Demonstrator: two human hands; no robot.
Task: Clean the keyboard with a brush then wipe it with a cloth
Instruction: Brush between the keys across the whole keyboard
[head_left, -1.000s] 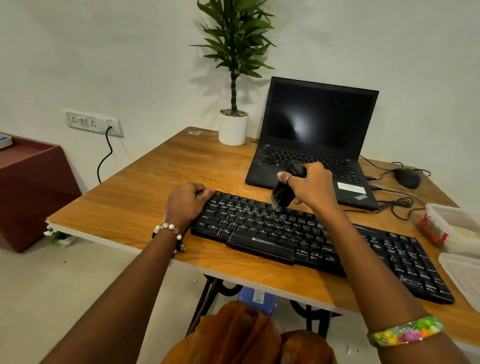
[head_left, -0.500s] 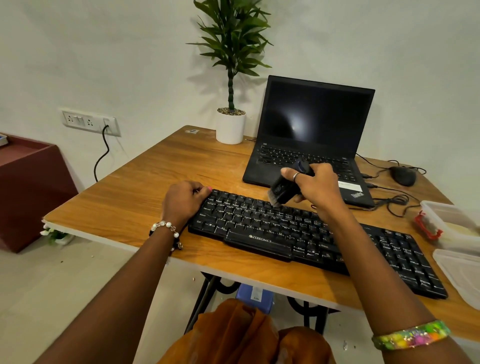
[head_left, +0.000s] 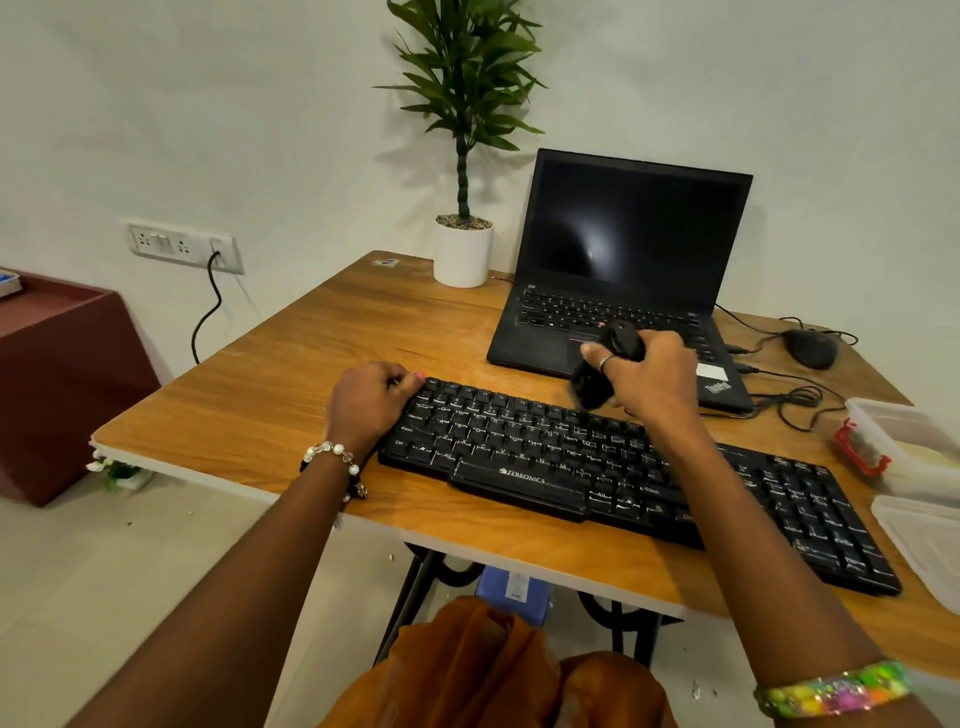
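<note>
Keyboard (head_left: 623, 478) is lying flat along the counter's (head_left: 291, 395) near edge, running from about the middle toward the right near corner — black, "ZEBRONICS" printed below the space bar. Left hand (head_left: 371, 402) is resting at the keyboard's left end, fingers curled against its upper-left corner, steadying it. Right hand (head_left: 649, 374) is gripping the brush (head_left: 602, 371) — fingers wrapped round the black handle, dark bristles pointing down-left and hovering just above the keyboard's far edge; contact with the keys cannot be told, the brush is blurred. Laptop (head_left: 623, 270) is standing open beyond the keyboard, screen dark. Potted plant (head_left: 462, 249) is sitting at the far edge, left of the laptop. Mouse (head_left: 810, 348) is lying near the far right corner. Clear plastic containers (head_left: 914, 447) are sitting at the right edge.
</note>
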